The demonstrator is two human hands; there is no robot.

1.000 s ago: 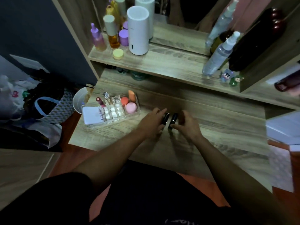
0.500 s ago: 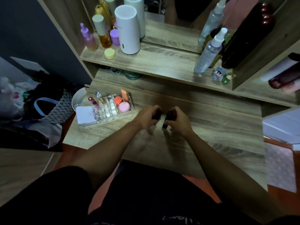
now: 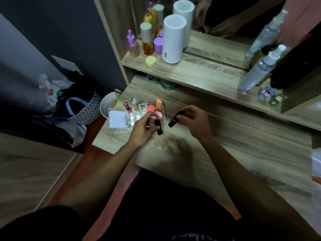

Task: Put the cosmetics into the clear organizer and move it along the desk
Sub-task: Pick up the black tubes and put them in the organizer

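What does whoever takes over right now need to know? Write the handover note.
Left hand: holding a black lipstick tube just in front of the clear organizer.
Right hand: holding a second black tube, above the desk.
Done: organizer at the desk's left end already holds sponges, a red lipstick and small bottles.
Left: put both black tubes in the organizer, then move it along the desk.

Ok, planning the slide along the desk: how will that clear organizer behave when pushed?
The clear organizer looks like rigid plastic, so it probably slides as one piece. The tall lipstick and sponges standing in it may wobble. It sits near the desk corner, so push it inward.
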